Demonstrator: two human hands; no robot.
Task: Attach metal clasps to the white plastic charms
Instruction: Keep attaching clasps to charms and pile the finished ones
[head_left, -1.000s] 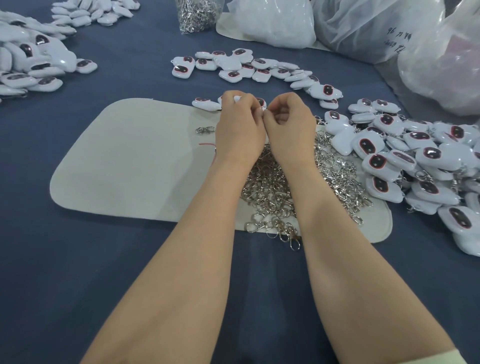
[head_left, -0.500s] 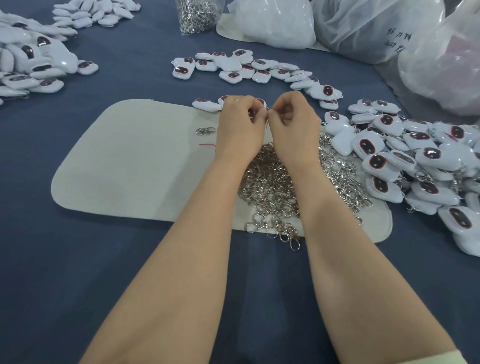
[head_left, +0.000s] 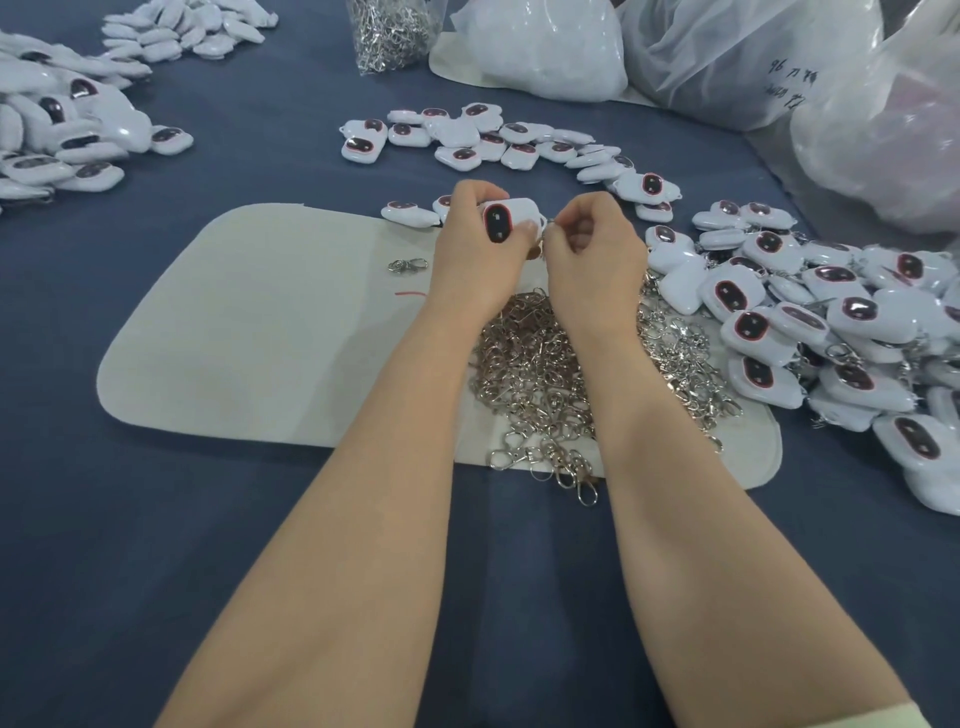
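Just past the far edge of the cream mat (head_left: 260, 338), holds one white plastic charm (head_left: 519, 210) in the left hand (head_left: 475, 260), grip curled round it, dark oval face turned toward the camera. Pinches a small metal clasp (head_left: 546, 224) at the charm's right end with the right hand (head_left: 592, 254), grip pressed together on it, thumb against forefinger; too small to tell whether hooked on. Beneath the wrists, a pile of silver clasps (head_left: 540, 364) on the mat, with a single clasp (head_left: 408, 266) and a bit of red thread (head_left: 410, 293) lying apart to the left. On the blue desk (head_left: 156, 571), a heap of charms (head_left: 805, 322) to the right, a curved row of charms (head_left: 493, 140) beyond the hands, another heap (head_left: 62, 135) far left. At the far edge, a clear bag of clasps (head_left: 389, 31) and big plastic bags (head_left: 727, 52).
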